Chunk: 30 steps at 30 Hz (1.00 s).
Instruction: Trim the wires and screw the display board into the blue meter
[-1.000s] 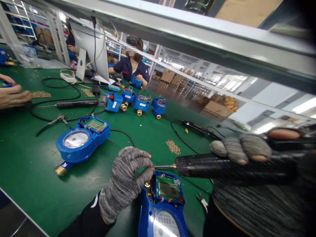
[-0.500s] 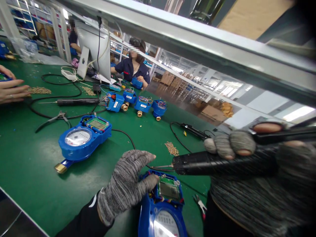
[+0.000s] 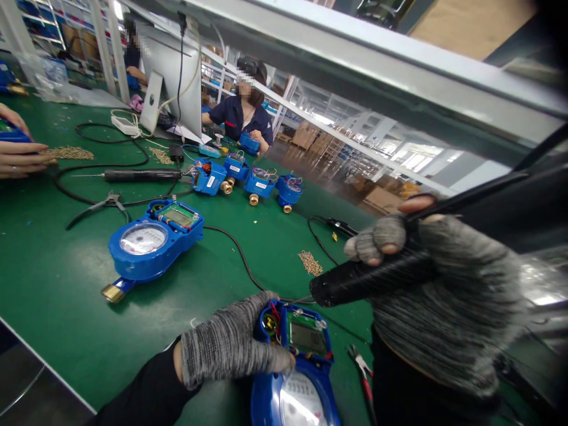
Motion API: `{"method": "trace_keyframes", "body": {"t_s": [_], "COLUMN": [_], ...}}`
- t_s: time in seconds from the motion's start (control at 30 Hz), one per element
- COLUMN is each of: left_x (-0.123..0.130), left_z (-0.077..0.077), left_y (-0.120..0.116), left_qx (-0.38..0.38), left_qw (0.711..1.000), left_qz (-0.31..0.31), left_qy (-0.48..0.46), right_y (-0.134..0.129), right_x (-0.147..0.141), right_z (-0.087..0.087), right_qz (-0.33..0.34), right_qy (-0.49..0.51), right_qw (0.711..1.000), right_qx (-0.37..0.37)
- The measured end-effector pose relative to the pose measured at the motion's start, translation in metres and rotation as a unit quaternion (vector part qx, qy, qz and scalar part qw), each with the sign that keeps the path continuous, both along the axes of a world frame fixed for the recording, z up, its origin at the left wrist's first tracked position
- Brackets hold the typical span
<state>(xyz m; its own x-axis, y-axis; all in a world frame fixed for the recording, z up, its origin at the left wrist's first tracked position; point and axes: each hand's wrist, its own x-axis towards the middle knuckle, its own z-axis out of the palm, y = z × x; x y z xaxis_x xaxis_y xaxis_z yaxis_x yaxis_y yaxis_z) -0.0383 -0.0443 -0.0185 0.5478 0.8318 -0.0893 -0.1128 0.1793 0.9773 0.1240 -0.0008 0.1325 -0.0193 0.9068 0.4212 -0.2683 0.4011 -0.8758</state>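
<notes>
My left hand [image 3: 235, 343], in a grey knit glove, grips the left side of a blue meter [image 3: 266, 390] at the bottom centre, its thumb over the casing below the small display. Red wires and a green circuit board show in the meter's open top. In my right hand [image 3: 426, 278], also gloved, is a black electric screwdriver [image 3: 368, 275], tilted down to the left. Its thin bit reaches the meter's upper edge; whether it touches a screw I cannot tell.
Another blue meter [image 3: 142, 254] lies at left, near grey pliers [image 3: 109, 207]. Beyond are several blue units, a second screwdriver [image 3: 142, 175] and screw piles [image 3: 310, 263]. Red-handled pliers [image 3: 366, 378] lie at right. A person's hands [image 3: 22, 154] are at far left; another person [image 3: 244, 115] sits behind.
My left hand has moved down from near the bit onto the meter's side. My right hand has shifted left, and the screwdriver now tilts more steeply, its bit lower by the meter's top edge.
</notes>
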Motion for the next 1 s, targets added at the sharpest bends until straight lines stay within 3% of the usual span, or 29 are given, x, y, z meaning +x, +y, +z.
{"method": "trace_keyframes", "body": {"t_s": [0.1,0.43,0.8,1.0], "left_x": [0.001,0.003,0.006,0.006], "left_z": [0.002,0.001,0.009,0.005], "left_y": [-0.001,-0.002,-0.002,-0.001], "left_qx": [-0.035,-0.053,-0.087,-0.096], "left_qw": [0.999,0.996,0.989,0.988], "left_qz": [-0.012,-0.022,-0.024,-0.007], "left_qy": [-0.013,-0.064,-0.115,-0.123], "right_y": [0.001,-0.005,-0.004,-0.008], "right_x": [0.0,-0.005,-0.01,-0.012], "right_z": [0.0,0.009,-0.002,-0.006], "right_qz": [0.004,-0.017,-0.035,-0.043], "right_qy": [-0.005,-0.005,-0.013,-0.024], "right_qw": [1.0,0.999,0.999,0.999], "right_qx": [0.002,-0.034,-0.014,-0.016]}}
